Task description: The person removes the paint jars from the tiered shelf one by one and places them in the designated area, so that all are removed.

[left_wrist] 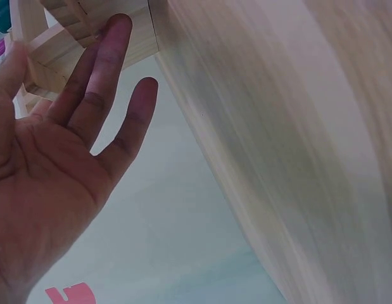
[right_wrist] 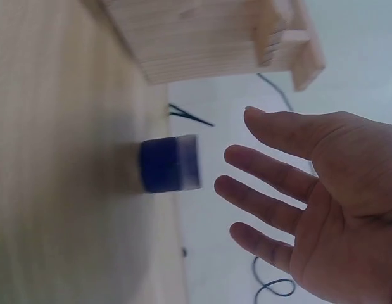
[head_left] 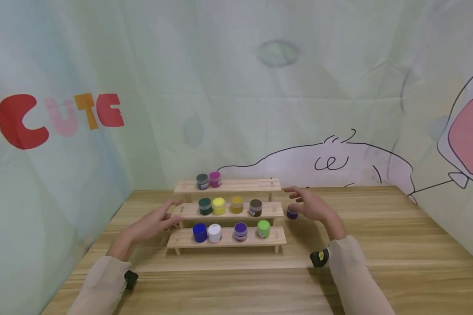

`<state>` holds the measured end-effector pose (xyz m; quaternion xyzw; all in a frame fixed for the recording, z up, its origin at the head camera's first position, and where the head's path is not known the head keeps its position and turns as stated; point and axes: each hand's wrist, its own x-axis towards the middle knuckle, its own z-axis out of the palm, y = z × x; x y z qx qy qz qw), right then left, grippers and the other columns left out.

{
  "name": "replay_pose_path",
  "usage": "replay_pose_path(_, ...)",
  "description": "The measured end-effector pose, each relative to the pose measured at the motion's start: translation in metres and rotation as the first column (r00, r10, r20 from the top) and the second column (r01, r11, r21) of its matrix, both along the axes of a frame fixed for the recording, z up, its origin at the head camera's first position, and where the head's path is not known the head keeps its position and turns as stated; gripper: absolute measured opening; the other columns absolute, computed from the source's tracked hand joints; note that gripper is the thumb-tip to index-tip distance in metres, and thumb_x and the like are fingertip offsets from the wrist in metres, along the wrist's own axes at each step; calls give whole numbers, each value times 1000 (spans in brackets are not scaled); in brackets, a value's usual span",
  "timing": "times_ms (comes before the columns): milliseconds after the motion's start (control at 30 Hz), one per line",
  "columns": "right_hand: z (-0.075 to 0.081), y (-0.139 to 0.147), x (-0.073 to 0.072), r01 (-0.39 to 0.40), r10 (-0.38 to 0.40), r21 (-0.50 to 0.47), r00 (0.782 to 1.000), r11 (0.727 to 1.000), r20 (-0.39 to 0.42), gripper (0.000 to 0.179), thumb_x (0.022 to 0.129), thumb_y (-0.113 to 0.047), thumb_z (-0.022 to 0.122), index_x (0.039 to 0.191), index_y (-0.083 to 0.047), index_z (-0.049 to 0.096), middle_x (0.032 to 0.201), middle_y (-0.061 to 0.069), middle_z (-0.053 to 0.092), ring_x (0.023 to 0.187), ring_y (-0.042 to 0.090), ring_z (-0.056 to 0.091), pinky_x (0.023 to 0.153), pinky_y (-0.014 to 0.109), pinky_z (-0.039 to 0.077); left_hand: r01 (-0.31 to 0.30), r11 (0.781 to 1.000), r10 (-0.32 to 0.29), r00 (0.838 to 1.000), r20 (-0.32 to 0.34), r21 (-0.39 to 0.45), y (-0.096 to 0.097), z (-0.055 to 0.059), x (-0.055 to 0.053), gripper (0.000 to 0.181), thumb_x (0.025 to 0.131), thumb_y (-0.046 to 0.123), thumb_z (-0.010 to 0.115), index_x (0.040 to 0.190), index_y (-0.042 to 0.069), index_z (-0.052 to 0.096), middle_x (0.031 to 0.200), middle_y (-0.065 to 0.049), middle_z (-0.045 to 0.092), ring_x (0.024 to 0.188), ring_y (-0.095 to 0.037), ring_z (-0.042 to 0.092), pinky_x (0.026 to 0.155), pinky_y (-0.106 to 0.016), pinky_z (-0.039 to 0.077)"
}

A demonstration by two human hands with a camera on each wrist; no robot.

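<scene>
A three-step wooden rack (head_left: 228,238) stands on the table with small paint jars on every step. A dark purple jar (head_left: 292,214) (right_wrist: 170,163) sits alone on the table just right of the rack. My right hand (head_left: 311,204) (right_wrist: 297,202) hovers over that jar with fingers spread, holding nothing. At the rack's left end my left hand (head_left: 157,221) (left_wrist: 75,139) is open, its fingertips (left_wrist: 116,28) at the wood of the rack (left_wrist: 63,38).
The top step carries a grey jar (head_left: 202,181) and a magenta jar (head_left: 215,179); its right part is bare. The middle and bottom steps hold several jars each. A printed fabric backdrop (head_left: 260,87) encloses the wooden table (head_left: 398,245) behind and on both sides.
</scene>
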<state>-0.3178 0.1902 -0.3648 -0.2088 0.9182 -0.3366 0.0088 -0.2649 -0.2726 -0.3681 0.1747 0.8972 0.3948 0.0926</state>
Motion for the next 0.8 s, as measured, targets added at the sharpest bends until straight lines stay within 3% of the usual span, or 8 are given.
replay_pose_path(167, 12, -4, 3, 37, -38, -37, 999, 999, -10, 49, 101, -10, 58, 148, -6, 44, 138, 26, 54, 125, 44, 53, 98, 57, 46, -15, 1000, 15, 1000, 6, -14, -1, -1, -2, 64, 106, 38, 50, 153, 4, 23, 118, -18, 66, 104, -26, 65, 97, -54, 47)
replay_pose_path(433, 29, -24, 8, 64, -81, -133, 988, 989, -132, 44, 107, -20, 51, 148, -9, 43, 142, 21, 53, 130, 41, 50, 102, 56, 44, -12, 1000, 12, 1000, 6, -6, -1, -1, -2, 63, 106, 38, 50, 153, 4, 23, 122, -21, 64, 107, -27, 64, 98, -54, 47)
replay_pose_path(633, 39, -55, 12, 13, -57, -222, 979, 975, -194, 45, 106, -28, 52, 147, -10, 46, 143, 15, 54, 135, 35, 47, 108, 56, 38, -19, 1000, 19, 1000, 10, -18, -2, -1, -1, 65, 106, 40, 50, 154, 5, 22, 125, -21, 63, 112, -30, 62, 99, -54, 46)
replay_pose_path(800, 41, -84, 10, -35, -11, -267, 986, 963, -169, 44, 106, -27, 54, 146, -12, 46, 142, 13, 56, 132, 31, 50, 107, 51, 41, -15, 1000, 15, 1000, 5, -21, -2, 1, 0, 65, 106, 40, 49, 154, 6, 22, 126, -22, 62, 115, -31, 61, 100, -55, 45)
